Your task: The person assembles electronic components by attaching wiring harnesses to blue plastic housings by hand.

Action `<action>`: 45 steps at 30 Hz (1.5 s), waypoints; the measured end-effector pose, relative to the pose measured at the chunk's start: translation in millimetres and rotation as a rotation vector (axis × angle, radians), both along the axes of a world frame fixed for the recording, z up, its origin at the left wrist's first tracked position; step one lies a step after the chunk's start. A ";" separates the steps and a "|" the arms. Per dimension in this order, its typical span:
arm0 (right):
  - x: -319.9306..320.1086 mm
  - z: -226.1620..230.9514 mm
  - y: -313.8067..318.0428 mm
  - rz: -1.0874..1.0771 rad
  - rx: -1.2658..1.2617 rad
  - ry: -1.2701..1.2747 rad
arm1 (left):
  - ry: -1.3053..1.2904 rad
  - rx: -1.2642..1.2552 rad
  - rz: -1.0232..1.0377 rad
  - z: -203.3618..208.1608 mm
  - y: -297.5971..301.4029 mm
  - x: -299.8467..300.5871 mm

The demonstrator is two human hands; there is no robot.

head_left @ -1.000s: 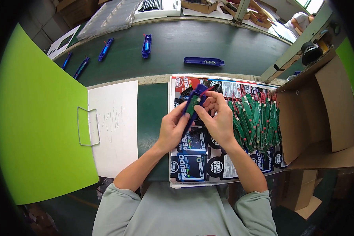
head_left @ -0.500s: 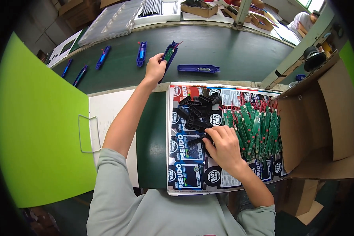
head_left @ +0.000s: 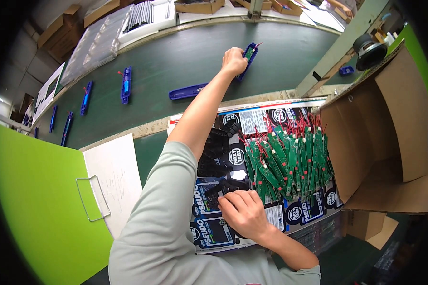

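My left hand (head_left: 235, 61) reaches over the far green bench and is closed on an open blue plastic casing (head_left: 246, 69). A narrow green circuit board shows inside it, with a red wire sticking out at its far end. Left of that hand lies another blue casing (head_left: 187, 91), partly hidden behind my forearm. My right hand (head_left: 246, 214) is low over the printed sheet (head_left: 218, 232), its fingers curled at a small black plastic part (head_left: 215, 190). Whether they grip it is hidden. More black parts (head_left: 213, 164) lie beyond, partly behind my left arm.
Right of the black parts is a heap of green circuit boards (head_left: 295, 161) with red wires. An open cardboard box (head_left: 366, 137) stands beside it. Several blue casings (head_left: 126, 85) lie along the bench to the left. A metal post (head_left: 337, 52) rises at right.
The view has swung right. My left hand has carried the blue casing rightward, past the one lying on the bench. My right hand remains by the black parts.
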State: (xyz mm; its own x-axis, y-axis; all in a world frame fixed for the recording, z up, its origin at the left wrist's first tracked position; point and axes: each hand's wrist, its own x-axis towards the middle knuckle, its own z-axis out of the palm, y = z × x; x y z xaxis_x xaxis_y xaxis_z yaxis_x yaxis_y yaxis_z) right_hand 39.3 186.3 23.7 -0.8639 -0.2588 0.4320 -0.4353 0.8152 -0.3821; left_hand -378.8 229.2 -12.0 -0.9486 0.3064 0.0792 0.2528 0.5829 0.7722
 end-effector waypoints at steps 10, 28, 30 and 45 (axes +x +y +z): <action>-59.8 33.7 37.1 -0.138 0.074 0.099 | 0.276 -0.216 0.001 1.9 -45.1 12.2; -148.9 22.7 26.1 -0.117 -0.002 0.032 | 0.262 -0.333 -0.157 5.9 -235.3 81.3; -145.6 30.2 34.4 -0.117 -0.176 0.025 | 0.216 -0.312 -0.099 6.0 -236.7 84.0; -128.6 69.0 30.3 -0.173 -0.323 0.219 | -0.317 0.702 -0.196 53.8 -191.6 258.7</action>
State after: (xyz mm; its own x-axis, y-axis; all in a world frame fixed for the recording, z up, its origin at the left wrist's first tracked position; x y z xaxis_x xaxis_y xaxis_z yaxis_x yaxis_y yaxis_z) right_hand -89.3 216.6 92.7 -0.7613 0.0612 0.6455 -0.4019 0.7367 -0.5438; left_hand -120.1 37.6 41.8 -0.8920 0.4491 0.0511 0.0072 -0.0990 0.9951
